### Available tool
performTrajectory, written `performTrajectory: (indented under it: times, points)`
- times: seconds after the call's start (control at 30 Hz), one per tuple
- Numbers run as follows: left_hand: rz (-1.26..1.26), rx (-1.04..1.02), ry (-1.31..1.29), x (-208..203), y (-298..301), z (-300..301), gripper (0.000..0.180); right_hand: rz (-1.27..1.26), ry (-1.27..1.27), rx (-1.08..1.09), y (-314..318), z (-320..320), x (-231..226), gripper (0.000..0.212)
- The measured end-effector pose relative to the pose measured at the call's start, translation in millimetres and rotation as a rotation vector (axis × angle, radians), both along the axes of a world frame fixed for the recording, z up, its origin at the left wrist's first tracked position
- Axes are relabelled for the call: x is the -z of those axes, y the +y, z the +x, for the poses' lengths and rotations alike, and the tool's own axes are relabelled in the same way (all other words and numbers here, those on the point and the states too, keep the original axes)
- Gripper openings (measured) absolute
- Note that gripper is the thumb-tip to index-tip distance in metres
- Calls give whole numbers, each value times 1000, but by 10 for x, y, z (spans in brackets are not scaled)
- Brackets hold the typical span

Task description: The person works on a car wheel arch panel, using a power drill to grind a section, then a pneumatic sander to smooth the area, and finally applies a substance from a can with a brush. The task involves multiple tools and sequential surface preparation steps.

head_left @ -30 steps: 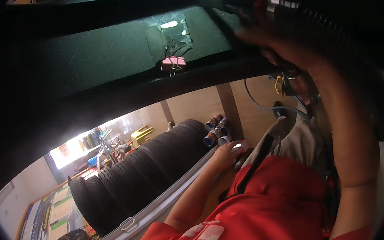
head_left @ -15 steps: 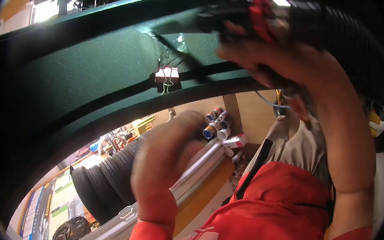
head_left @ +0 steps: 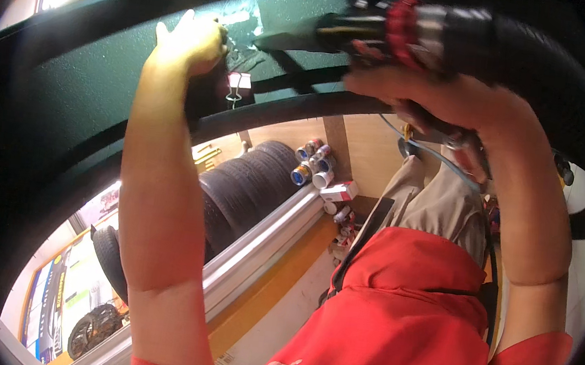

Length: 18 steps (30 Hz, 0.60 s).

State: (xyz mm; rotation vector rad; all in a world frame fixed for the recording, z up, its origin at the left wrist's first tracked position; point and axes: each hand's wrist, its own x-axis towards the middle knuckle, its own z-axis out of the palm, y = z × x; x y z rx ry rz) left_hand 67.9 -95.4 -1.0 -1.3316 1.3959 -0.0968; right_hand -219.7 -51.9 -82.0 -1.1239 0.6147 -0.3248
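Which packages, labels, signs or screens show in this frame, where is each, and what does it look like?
Spray cans: a cluster below the dark green panel, round tops in blue, white and red.
Small box: just below the cans, flat, white and red.
Posters: lower left beside the stacked tyres, upright rectangles in blue, yellow and white.
Tags: small white pieces clipped at the panel edge near the left hand.
No screens visible.

A dark green panel point(head_left: 96, 83) curves across the upper left of the frame; a black and red power tool point(head_left: 422, 32) lies nearly horizontal at top centre, its tip against the panel.
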Motion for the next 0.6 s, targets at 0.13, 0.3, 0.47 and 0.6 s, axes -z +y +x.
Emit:
performTrajectory:
  times: [0.13, 0.3, 0.47, 0.6]
  points:
    - [-192, 55, 92, -131, 323, 59, 40, 70, -237, 48, 75, -58, 2, 41]
    - [-261, -23, 116, -134, 322, 23, 34, 193, -91, 88, 78, -97, -246, 33]
    - [-270, -45, 133, -139, 298, 33, 36, 223, -327, 299, 142, -225, -276, 22]
    - [-273, -3, 123, -133, 330, 7, 35, 219, -133, 113, 120, -42, -81, 34]
